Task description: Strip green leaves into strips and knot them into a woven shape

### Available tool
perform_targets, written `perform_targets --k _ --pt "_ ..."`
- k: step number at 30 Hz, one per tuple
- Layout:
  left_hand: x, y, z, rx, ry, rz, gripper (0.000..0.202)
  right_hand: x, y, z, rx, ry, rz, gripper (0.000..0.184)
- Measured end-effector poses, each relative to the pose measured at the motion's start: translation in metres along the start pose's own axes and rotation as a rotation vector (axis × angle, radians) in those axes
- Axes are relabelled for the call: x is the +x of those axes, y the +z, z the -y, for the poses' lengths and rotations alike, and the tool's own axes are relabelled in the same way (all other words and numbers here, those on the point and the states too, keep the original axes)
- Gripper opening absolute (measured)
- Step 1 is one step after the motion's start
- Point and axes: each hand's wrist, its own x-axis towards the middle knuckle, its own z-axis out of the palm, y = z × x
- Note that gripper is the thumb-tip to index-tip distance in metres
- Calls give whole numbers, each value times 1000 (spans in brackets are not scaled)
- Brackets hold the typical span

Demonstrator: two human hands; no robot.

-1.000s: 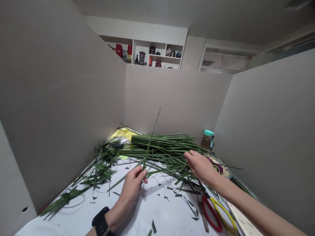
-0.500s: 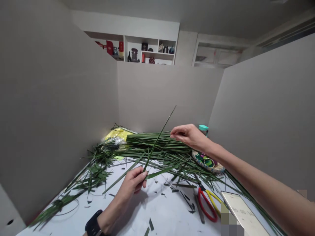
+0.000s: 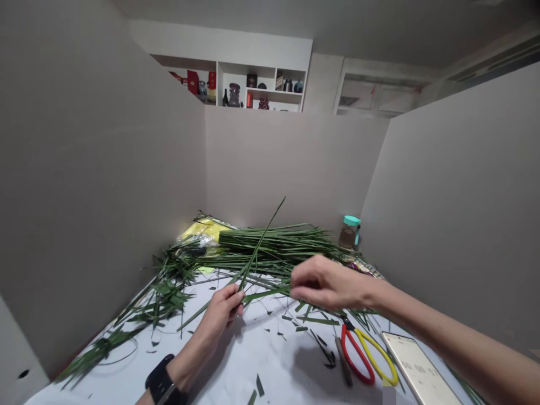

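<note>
One strip (image 3: 258, 247) in left hand (image 3: 221, 315); right hand (image 3: 327, 284) grip obscured.

Right hand (image 3: 324, 284) grip blurred, phone (image 3: 417, 371) cut by bottom edge, shelf ornaments (image 3: 234, 94) too small to tell.

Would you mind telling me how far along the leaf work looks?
Done: cut scraps dot the table, and offcuts are heaped at its left. In hand: the left hand pinches a raised strip; the right hand pinches a leaf blade beside it. Left: the large bundle behind; the scissors lie idle.
</note>
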Motion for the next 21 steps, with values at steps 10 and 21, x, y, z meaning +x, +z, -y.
perform_targets --k 10,21 --pt "-3 2 -5 -40 27 31 25 30 16 -57 -163 399 -71 26" --pt "-3 0 -3 17 16 -40 23 -5 10 6 138 -43 123 25"
